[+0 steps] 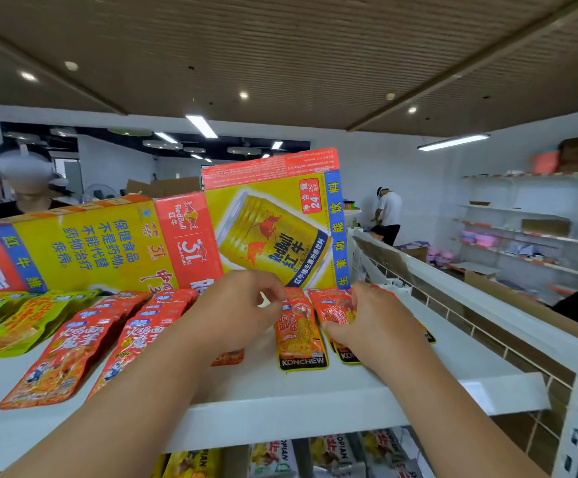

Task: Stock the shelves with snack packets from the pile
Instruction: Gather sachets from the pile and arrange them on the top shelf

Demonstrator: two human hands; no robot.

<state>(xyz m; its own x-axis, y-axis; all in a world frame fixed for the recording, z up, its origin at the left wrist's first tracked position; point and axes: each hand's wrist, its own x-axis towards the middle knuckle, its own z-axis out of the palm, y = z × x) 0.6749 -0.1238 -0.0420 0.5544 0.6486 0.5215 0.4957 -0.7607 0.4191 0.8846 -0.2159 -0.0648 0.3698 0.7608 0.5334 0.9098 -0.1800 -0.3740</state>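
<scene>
On the white top shelf (315, 395) lie rows of snack packets. My right hand (367, 319) grips a small stack of orange packets (336, 310), thumb on the front, standing them on the shelf at the right. One orange KONCHEW packet (299, 339) lies flat between my hands. My left hand (236, 312) hovers with curled fingers, its fingertips at that packet's top edge. It covers another orange packet (228, 357), of which only the lower edge shows. Whether the left hand holds anything is hidden.
Red packets (63, 353) and green-yellow packets (15, 322) fill the shelf's left. Red Bull cartons (274, 229) stand behind as a back wall. More packets (274, 457) sit on the shelf below. People stand at the far left and back right, with other shelving at right.
</scene>
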